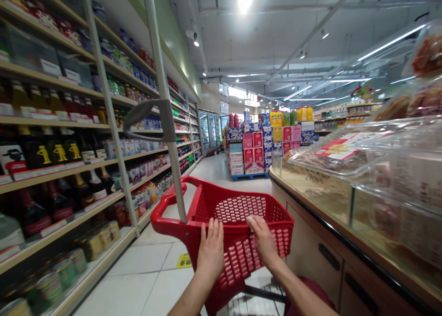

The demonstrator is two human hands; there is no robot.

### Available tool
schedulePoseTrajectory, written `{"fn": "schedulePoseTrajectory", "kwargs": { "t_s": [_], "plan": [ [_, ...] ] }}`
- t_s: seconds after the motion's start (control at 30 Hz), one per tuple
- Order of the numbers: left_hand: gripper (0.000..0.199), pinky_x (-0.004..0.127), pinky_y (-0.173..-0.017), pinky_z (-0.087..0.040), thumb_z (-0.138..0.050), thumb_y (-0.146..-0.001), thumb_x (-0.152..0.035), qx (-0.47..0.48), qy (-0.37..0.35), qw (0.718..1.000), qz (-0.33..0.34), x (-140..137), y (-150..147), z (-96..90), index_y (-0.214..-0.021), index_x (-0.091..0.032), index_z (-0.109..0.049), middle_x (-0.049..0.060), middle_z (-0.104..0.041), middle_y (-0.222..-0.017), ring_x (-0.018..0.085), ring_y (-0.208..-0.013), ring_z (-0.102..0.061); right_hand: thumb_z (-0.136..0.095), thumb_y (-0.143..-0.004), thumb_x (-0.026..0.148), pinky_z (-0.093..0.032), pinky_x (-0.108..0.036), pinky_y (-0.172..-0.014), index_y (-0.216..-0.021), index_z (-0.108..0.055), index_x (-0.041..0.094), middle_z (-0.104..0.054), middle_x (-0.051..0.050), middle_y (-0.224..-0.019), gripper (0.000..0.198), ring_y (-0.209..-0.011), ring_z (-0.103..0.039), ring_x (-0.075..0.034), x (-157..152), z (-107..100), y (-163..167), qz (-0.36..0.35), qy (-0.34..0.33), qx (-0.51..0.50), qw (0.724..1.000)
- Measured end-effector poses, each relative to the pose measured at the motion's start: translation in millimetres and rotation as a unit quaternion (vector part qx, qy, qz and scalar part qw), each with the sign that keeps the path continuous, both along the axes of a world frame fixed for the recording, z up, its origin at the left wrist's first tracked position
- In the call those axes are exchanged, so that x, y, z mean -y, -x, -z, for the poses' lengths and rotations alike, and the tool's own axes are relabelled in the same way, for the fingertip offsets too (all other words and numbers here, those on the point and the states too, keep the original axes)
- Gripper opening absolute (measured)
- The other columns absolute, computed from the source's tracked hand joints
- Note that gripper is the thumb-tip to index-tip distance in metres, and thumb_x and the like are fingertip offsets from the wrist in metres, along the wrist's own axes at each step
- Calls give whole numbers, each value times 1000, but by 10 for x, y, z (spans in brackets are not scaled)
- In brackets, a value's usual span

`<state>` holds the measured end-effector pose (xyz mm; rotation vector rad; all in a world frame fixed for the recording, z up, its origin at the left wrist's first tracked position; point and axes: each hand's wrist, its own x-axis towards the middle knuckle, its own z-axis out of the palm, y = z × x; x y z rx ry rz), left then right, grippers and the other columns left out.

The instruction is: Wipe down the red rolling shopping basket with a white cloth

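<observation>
A red plastic shopping cart [238,189] with a perforated basket stands side-on in front of me. My left hand [211,249] lies over its near rim, close to the cart's handle end, with the fingertips hooked on the top edge. Farther right along that rim, my right hand [263,240] is closed over the edge with bent fingers. Something small and whitish shows at its fingertips, too unclear to name. No goods show in the visible part of the basket. A metal pole [169,169] with a grey loop handle [148,120] rises at the cart's handle end.
Tall shelves [65,166] of bottles and cans line the left. At right stands a counter [311,238] with clear plastic food packs [348,146]. Stacked drink cartons [253,150] stand on a blue pallet ahead. A tiled aisle [210,171] runs between shelves and cartons.
</observation>
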<state>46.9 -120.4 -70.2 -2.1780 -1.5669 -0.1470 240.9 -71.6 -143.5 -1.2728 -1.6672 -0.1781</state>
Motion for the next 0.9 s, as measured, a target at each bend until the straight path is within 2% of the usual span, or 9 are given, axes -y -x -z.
{"fn": "schedulePoseTrajectory", "kwargs": {
  "t_s": [0.07,0.13,0.3,0.43,0.5,0.67,0.73,0.83,0.9],
  "plan": [
    [63,49,-105,-6,-39,-72,-25,0,1,1000,8,7,2,-1,-130,-6,-26,15,-26,-139,29,-130,-13,-31,-72,-3,-31,-40,-100,-117,-51,26,-50,-4,-123,57,-119,-37,-17,9,-27,154,-54,-14,34,998],
    [64,48,-105,-5,-39,-72,-25,-1,3,1000,17,16,9,1,-131,-7,-25,14,-25,-139,28,-130,-12,-31,-73,-1,-32,-40,-100,-117,-51,26,-50,-4,-123,56,-119,-37,-17,7,-43,144,-58,-12,44,997],
    [65,48,-105,-3,-40,-70,-24,1,1,1000,11,12,1,25,-131,-7,-25,14,-26,-139,29,-130,-12,-30,-73,-1,-36,-42,-97,-116,-52,25,-52,-5,-119,56,-116,-41,-18,3,-2,-227,56,18,-10,998],
    [65,48,-105,-2,-41,-70,-26,3,-8,1000,9,-11,1,48,-131,-8,-26,13,-26,-139,28,-130,-12,-31,-74,-1,-32,-39,-100,-117,-50,29,-50,-1,-123,56,-119,-37,-16,12,3,-175,-26,4,47,999],
    [66,48,-105,-2,-42,-70,-27,0,-8,1000,13,-22,7,59,-131,-8,-25,13,-26,-139,28,-130,-11,-33,-76,2,-34,-39,-99,-117,-50,30,-49,-1,-124,53,-119,-38,-17,-11,20,-242,-34,9,54,998],
    [67,49,-105,-1,-42,-69,-27,2,-13,1000,6,-41,-15,86,-131,-7,-25,14,-26,-139,28,-130,-11,-33,-76,5,-35,-44,-96,-115,-52,23,-51,-6,-121,48,-116,-41,-20,-59,119,-567,99,25,-21,995],
    [68,49,-105,-1,-43,-68,-29,4,-16,1000,2,-42,-28,85,-131,-7,-26,14,-26,-139,29,-130,-11,-32,-75,2,-35,-42,-97,-116,-52,26,-51,-4,-121,52,-118,-39,-18,-41,125,-478,71,15,-8,997],
    [68,48,-105,-2,-43,-68,-28,0,-14,1000,6,-34,-31,68,-131,-7,-26,14,-26,-139,28,-130,-11,-32,-76,2,-33,-38,-99,-117,-50,30,-47,0,-125,53,-121,-35,-15,-19,96,-321,-23,2,56,998],
    [67,47,-105,-2,-42,-69,-27,-2,-6,1000,11,-29,-32,58,-131,-7,-25,13,-25,-139,28,-130,-11,-34,-78,6,-34,-38,-98,-117,-50,31,-47,1,-126,49,-120,-37,-16,-35,86,-401,-13,6,54,998]
  ]
}}
